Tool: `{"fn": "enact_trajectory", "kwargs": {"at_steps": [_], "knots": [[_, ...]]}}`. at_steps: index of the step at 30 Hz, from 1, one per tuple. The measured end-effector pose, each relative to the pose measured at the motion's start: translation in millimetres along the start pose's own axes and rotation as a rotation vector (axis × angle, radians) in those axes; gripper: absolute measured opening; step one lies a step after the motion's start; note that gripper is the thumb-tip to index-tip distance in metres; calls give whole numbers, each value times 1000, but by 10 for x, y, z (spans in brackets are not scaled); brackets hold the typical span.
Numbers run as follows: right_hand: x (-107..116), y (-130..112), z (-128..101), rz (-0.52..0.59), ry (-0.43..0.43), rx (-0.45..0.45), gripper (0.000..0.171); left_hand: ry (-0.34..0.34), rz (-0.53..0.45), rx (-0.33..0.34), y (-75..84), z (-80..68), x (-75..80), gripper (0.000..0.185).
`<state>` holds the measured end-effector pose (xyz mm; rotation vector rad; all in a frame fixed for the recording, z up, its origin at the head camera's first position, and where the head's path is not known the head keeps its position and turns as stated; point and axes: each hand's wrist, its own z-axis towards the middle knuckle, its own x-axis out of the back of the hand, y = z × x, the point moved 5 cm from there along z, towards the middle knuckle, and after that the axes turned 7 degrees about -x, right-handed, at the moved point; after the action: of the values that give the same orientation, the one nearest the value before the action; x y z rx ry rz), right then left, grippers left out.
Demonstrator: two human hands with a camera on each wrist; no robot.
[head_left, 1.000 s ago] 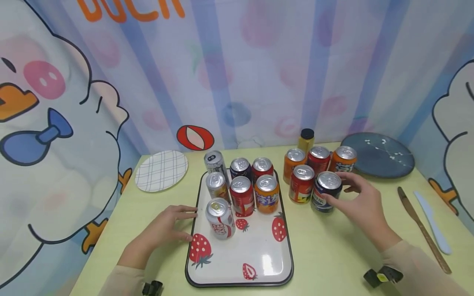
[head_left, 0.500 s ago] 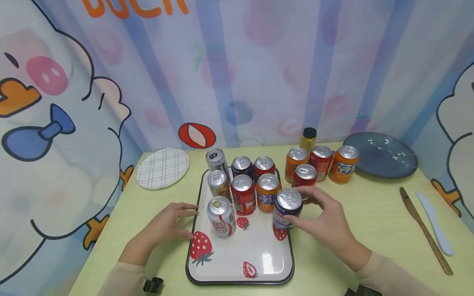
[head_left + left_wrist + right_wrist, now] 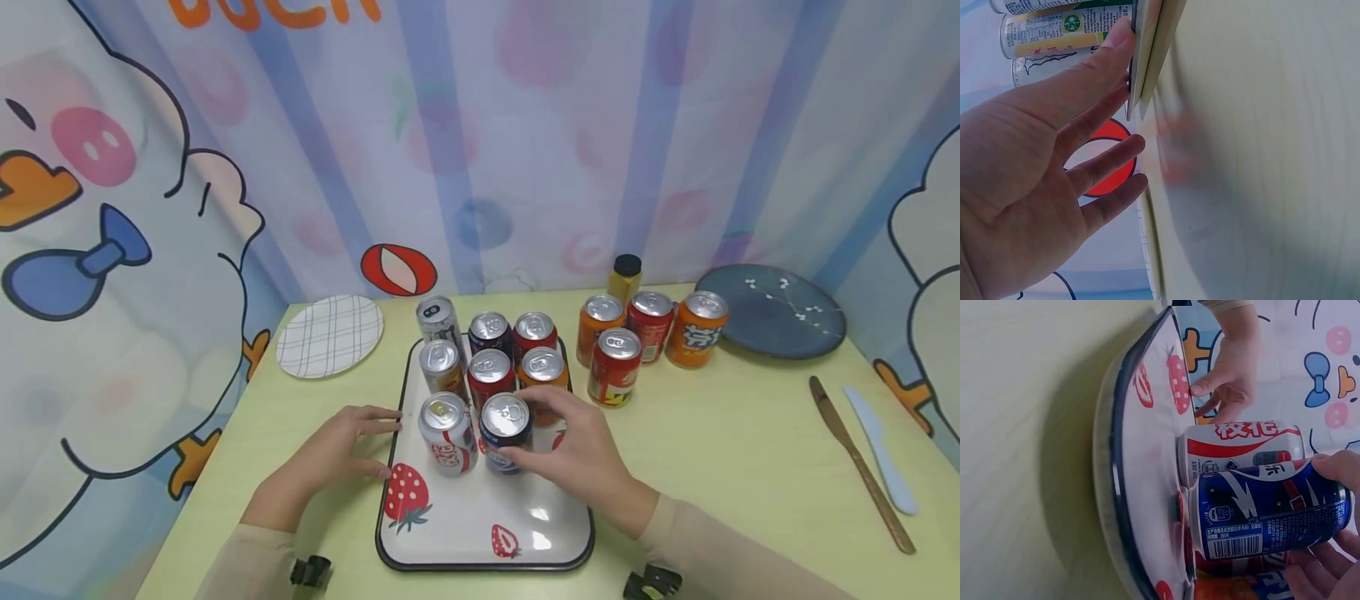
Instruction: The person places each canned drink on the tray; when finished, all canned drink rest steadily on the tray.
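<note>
My right hand (image 3: 585, 442) grips a dark blue soda can (image 3: 498, 458) between thumb and fingers over the white strawberry tray (image 3: 442, 533). In the right wrist view the blue can (image 3: 1260, 512) stands upright relative to the tray, close beside a white and red soda can (image 3: 1241, 444). My left hand (image 3: 337, 450) is at the tray's left edge, fingers extended; in the left wrist view its thumb and a finger touch the tray's side. Behind the blue can stand red (image 3: 491, 379) and orange cans (image 3: 543, 367), partly hidden by the right hand.
More cans fill the tray's far end, including a tall silver one (image 3: 437, 321). Right of the tray stand a red can (image 3: 615, 367), several others and a yellow bottle (image 3: 624, 279). A dark plate (image 3: 780, 317), two knives (image 3: 858, 467) and a checked plate (image 3: 330, 337) lie farther out.
My right hand has carried the blue can leftward from the group beside the tray to a spot next to the white and red can. The left hand has stayed at the tray's edge.
</note>
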<state>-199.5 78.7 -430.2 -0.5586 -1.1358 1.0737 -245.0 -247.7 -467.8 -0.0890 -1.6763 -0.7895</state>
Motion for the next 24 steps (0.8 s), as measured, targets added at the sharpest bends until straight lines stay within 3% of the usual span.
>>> {"fn": "enact_trajectory", "kwargs": {"at_steps": [7, 16, 20, 24], "knots": [[-95, 67, 20, -37, 2, -9, 65, -12, -5, 21, 0, 20, -15, 67], [-89, 82, -19, -7, -40, -10, 67, -10, 12, -9, 15, -6, 18, 66], [30, 99, -51, -27, -22, 7, 65, -12, 6, 6, 12, -11, 20, 66], [276, 206, -88, -18, 52, 34, 52, -14, 3, 9, 11, -3, 3, 68]]}}
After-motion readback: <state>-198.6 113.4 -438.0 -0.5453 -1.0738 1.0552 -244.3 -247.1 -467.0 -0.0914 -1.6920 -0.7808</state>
